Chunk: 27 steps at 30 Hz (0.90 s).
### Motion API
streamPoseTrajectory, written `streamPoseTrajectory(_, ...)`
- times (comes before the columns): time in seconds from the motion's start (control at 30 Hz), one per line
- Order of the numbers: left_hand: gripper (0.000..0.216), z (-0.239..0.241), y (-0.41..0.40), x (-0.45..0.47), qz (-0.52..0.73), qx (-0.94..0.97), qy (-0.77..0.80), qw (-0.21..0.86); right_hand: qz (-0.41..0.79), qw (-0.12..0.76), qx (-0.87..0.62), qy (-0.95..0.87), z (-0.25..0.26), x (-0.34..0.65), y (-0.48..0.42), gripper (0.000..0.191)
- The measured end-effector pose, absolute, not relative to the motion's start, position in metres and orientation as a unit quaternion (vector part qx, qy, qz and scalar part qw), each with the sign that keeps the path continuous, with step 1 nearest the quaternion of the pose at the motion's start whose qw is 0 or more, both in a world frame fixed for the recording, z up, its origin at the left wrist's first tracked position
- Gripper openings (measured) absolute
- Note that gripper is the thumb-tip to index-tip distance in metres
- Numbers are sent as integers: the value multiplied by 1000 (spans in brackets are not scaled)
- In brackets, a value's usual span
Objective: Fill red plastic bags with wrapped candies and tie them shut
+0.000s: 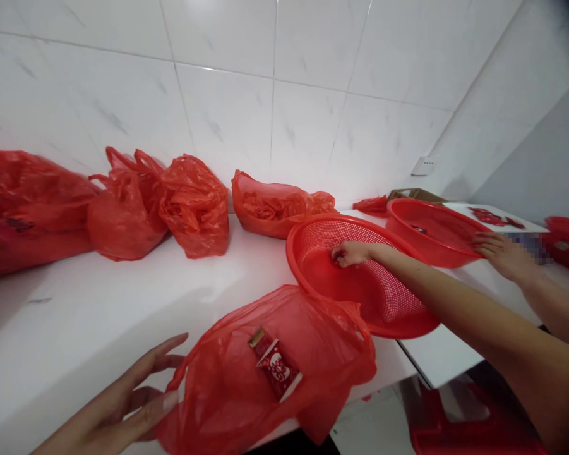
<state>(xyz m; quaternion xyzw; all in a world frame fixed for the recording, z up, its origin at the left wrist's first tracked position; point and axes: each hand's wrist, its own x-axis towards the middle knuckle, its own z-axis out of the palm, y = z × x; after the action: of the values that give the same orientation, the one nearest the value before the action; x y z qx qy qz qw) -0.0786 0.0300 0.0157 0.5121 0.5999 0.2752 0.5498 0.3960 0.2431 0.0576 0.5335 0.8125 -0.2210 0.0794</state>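
Note:
My left hand is at the left rim of a red plastic bag, its thumb against the film and its forefinger stretched out. The bag lies with its mouth spread on the table edge. A small red packet with white print and a gold-coloured end rests inside. My right hand reaches into a red plastic basket with perforated sides. Its fingers are bent together around something small and dark, which I cannot make out. The bag's right side touches the basket's rim.
Several stuffed red bags line the tiled wall. Another person's hand touches a second red basket at the right. Behind it is a cardboard box. A red stool stands below the table.

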Motion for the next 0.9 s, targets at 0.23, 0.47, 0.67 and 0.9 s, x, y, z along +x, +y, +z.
streamPoseTrajectory(0.23,79,26,30,-70,264,441,639,572,-204,29,557,805,60,386,239,4)
streamPoseTrajectory(0.47,65,43,33,-63,203,458,600,624,-223,-115,510,823,145,339,180,16)
streamPoseTrajectory(0.67,34,73,36,-44,275,467,531,652,-260,-136,365,883,147,237,89,15)
streamPoseTrajectory(0.9,22,69,22,-59,315,458,540,633,-175,-40,374,910,98,216,73,33)
